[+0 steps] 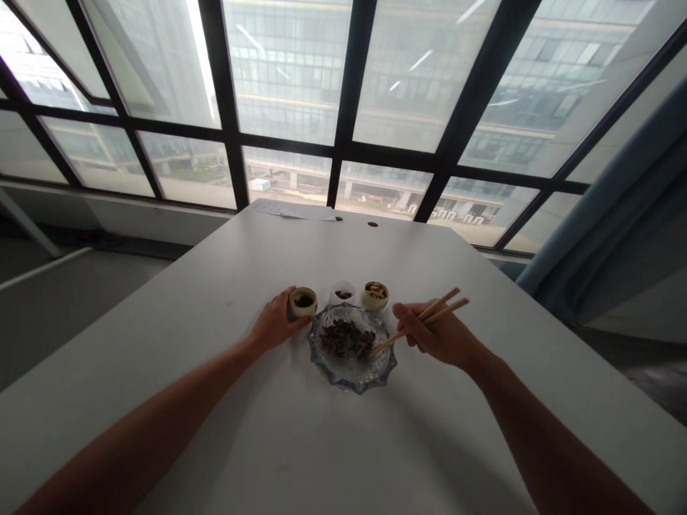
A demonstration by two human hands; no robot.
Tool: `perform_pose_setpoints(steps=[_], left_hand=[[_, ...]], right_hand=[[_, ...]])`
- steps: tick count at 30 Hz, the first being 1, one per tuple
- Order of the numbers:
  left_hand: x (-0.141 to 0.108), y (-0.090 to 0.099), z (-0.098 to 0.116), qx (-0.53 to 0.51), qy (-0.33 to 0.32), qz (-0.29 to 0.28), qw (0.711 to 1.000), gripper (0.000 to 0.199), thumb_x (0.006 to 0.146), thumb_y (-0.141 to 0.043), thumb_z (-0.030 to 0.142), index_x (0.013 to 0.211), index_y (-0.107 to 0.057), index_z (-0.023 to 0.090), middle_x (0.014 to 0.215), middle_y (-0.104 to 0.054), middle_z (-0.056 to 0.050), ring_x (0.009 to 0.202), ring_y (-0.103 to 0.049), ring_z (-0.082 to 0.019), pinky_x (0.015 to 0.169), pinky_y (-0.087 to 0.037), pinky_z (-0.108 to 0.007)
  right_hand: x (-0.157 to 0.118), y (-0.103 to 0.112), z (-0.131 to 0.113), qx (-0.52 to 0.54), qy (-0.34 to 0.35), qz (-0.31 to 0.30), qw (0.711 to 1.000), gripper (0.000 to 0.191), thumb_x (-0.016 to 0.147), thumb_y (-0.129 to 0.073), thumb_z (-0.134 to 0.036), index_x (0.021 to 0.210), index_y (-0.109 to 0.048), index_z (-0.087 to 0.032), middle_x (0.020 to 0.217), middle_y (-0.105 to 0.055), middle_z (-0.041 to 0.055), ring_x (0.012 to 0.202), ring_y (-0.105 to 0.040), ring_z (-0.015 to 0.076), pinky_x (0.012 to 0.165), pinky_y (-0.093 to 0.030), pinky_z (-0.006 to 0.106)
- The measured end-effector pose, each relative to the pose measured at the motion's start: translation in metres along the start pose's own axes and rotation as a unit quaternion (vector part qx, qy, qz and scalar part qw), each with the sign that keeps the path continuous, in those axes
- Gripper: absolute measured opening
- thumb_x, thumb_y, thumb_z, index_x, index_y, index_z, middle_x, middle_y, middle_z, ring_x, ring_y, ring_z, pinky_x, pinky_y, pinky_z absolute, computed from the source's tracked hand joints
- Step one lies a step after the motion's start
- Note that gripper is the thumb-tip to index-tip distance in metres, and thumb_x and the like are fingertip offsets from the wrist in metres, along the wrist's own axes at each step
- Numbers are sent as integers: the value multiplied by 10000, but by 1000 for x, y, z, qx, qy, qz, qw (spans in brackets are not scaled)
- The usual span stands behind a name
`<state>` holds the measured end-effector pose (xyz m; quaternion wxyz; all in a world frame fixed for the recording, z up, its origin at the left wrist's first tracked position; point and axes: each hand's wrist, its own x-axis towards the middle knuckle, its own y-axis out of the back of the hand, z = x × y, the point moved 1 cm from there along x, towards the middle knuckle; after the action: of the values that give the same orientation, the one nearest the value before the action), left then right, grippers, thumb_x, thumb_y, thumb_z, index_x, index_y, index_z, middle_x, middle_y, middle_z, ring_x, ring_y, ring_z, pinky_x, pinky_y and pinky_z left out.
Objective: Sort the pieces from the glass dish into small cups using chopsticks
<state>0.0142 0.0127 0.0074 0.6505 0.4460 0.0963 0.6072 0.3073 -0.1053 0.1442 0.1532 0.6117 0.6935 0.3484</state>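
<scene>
My left hand [276, 320] is wrapped round the side of a small pale cup [295, 310] with dark green contents, standing on the table. Between the fingers of my right hand [434, 332] is a pair of chopsticks [446, 307]. Their tips reach down into a scalloped glass bowl [351, 379], at the right edge of a heap of dark brown pieces [343, 337]. Behind the bowl stand a white cup [336, 287] with a few dark pieces inside and a second pale cup [374, 303] filled with light tan pieces.
The white table [333, 450] stretches away to a black-framed window [343, 149]. Sheets of paper [300, 211] lie at its far end, near two round holes. A blue curtain [601, 222] hangs at the right.
</scene>
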Motion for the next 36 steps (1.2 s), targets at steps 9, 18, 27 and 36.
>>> perform_pose_setpoints(steps=[9,18,27,36], left_hand=[[-1,0,1,-8,-3,3,1000,752,761,-709,498,1388,-443,177,1372,-578,-158,1252,-561,-336,1071,-439,-504],[-1,-1,-1,-8,-5,14,1000,752,746,-726,494,1373,-463,174,1349,-595,-160,1229,-579,-340,1053,-453,-516],[-1,0,-1,-2,-6,9,1000,749,755,-714,489,1383,-451,178,1347,-597,-152,1232,-575,-333,1055,-452,-510],[-1,0,-1,-6,-4,5,1000,747,759,-707,504,1381,-447,182,1355,-590,-151,1240,-572,-327,1062,-447,-504]], right_hand=[[5,-25,11,36,65,123,990,573,972,-463,-635,664,-623,-178,530,-618,34,435,-570,138,424,-445,220],[-4,-38,24,90,42,49,994,569,958,-497,-630,649,-631,-172,510,-614,30,386,-563,136,356,-420,204],[-12,-42,41,125,77,183,972,515,984,-509,-565,710,-681,-166,521,-620,31,381,-555,132,357,-433,209],[-19,-54,31,21,153,117,981,419,988,-555,-425,677,-676,-171,535,-629,17,435,-556,116,439,-417,210]])
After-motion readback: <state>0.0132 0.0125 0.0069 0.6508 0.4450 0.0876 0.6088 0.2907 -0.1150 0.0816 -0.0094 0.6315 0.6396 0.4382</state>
